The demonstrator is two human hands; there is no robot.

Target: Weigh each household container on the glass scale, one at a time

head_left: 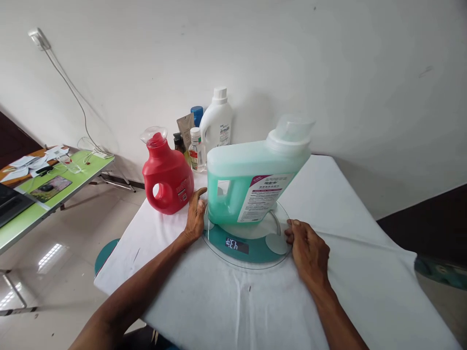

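Observation:
A large translucent jug of green liquid (233, 194) stands on a round glass digital scale (221, 245) at the table's middle. Its printed label faces me, and a clear cap tops the neck. The scale's display is lit, its digits upside down from where I am. My left hand (196, 216) is at the scale's left edge, close beside the jug's base, with its fingers partly bent and the grip partly hidden. Around the right rim, the fingers of my right hand (308, 248) are curled, pinching the glass edge.
A red handled jug (168, 182) stands left of the scale. Behind it are a white bottle (221, 119), a small clear bottle (197, 153), a tube (185, 127) and a blue-capped container (197, 115), near the wall. A green desk (83, 165) is far left.

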